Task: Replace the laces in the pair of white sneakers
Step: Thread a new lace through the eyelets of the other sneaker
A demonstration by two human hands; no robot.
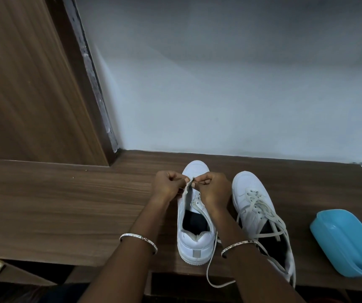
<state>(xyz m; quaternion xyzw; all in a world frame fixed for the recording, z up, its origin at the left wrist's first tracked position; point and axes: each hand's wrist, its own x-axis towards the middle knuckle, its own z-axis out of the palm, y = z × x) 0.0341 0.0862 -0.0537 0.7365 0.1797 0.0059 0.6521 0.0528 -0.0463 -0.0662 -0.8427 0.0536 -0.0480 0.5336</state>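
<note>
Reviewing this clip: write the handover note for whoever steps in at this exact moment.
Hands: the fingers of the left hand and right hand both pinch a pale strip above the left sneaker; lace or tongue, unclear.
The right sneaker stands beside it, loosely laced, lace ends trailing. A blue container sits at the right.
Done: the left sneaker's upper eyelets look bare.
Left: lace it, then deal with the right sneaker.

A blue plastic container [348, 241] lies at the right end of the wooden desk [66, 204]. A wooden panel [22, 84] stands left of the pale wall [219, 84].
</note>
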